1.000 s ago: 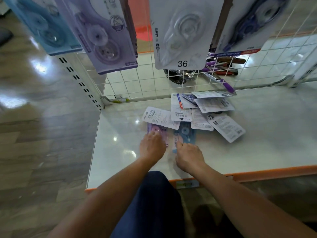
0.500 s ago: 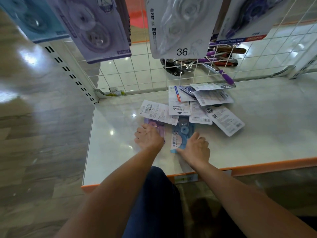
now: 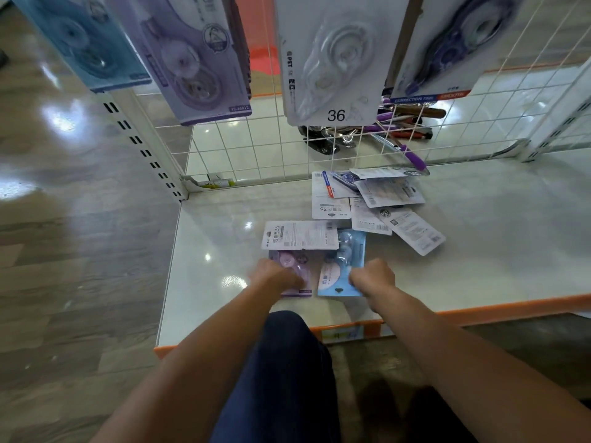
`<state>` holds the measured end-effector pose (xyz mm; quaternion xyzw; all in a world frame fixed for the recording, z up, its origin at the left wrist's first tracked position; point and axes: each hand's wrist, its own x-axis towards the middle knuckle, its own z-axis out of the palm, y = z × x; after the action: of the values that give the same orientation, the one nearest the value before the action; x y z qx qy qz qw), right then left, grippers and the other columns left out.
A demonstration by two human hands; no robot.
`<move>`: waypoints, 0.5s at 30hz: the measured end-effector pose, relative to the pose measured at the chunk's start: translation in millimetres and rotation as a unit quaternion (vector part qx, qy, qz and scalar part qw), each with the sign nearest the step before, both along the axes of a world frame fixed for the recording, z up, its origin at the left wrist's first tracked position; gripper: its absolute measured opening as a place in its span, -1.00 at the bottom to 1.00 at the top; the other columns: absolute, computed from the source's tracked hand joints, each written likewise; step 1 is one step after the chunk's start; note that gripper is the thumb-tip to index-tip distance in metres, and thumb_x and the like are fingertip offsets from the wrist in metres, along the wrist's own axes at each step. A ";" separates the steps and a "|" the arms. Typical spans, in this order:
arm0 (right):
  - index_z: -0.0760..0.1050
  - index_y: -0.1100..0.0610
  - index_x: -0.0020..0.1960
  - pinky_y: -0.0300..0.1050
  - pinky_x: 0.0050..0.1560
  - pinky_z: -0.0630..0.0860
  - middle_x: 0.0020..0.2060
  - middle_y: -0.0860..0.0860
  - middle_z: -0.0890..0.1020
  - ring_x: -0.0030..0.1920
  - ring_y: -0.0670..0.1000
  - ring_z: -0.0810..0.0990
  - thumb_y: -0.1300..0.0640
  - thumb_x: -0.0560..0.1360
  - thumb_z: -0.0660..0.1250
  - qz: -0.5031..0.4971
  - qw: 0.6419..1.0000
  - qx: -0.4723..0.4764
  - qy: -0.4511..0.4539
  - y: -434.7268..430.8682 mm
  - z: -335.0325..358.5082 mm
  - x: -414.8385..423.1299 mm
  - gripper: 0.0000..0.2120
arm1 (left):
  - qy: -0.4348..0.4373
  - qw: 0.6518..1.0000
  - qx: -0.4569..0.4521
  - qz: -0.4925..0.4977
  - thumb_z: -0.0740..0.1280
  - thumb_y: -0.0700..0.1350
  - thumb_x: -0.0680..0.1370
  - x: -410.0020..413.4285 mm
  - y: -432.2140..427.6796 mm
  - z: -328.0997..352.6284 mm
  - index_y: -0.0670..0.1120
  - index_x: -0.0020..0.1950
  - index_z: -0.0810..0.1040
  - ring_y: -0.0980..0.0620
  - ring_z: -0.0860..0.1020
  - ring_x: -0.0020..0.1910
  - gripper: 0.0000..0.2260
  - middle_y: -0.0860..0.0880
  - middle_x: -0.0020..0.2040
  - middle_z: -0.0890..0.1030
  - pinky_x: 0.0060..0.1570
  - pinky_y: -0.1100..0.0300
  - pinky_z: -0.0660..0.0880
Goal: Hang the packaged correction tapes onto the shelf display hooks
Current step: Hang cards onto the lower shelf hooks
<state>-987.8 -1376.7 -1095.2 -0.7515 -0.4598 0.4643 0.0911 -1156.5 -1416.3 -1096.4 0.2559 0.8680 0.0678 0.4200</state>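
A dark-trousered knee is nearest, at the shelf's orange edge. On the glossy pale shelf, the left hand covers the purple pack, its grip blurred. The right hand curls round the blue pack. Beyond the hands are loose packs, a wire grid and hanging packs. A wood floor lies left.

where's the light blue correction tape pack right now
Head view: the light blue pack lies on the white shelf near its orange front edge, the right hand curled on its right edge, right of the purple pack under the left hand.
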 end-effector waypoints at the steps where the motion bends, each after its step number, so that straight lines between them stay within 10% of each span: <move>1: 0.47 0.29 0.01 -0.16 -0.32 0.44 -0.09 0.19 0.55 -0.21 0.11 0.52 0.29 0.43 0.33 -0.023 1.000 -0.006 0.021 3.2 4.5 3.2 -0.83 | -0.049 0.998 0.021 0.025 0.59 -0.01 0.32 -1.0 -1.9 2.3 -0.19 0.07 0.47 0.00 0.56 -0.08 -0.51 -0.07 -0.07 0.56 -0.01 0.17 0.58; 9: 0.46 0.28 0.11 -0.13 -0.44 0.52 0.01 0.28 0.59 -0.10 0.18 0.63 0.38 0.46 0.30 -0.116 0.986 -0.019 0.118 19.5 55.0 33.0 -0.77 | -0.260 0.956 0.103 0.087 0.46 -0.30 0.45 -2.6 -18.7 65.2 -0.11 -0.09 0.48 0.11 0.49 -0.36 -0.81 -0.08 -0.26 0.54 -0.45 0.39 0.46; 15: 0.61 0.20 -0.06 0.04 -0.15 0.61 -0.04 0.23 0.64 -0.09 0.17 0.61 0.33 0.41 0.28 0.052 0.991 0.125 -0.025 21.3 115.8 41.3 -0.82 | -0.245 0.959 0.121 0.072 0.41 -0.32 0.47 -5.6 -33.6 69.1 -0.20 0.08 0.55 0.02 0.54 -0.19 -0.80 -0.16 -0.10 0.60 0.00 0.18 0.57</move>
<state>-946.4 -1355.3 -979.4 -0.7208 -0.5546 0.3885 0.1483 -1162.1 -1449.9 -1027.3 0.2173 0.7403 0.2631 0.5793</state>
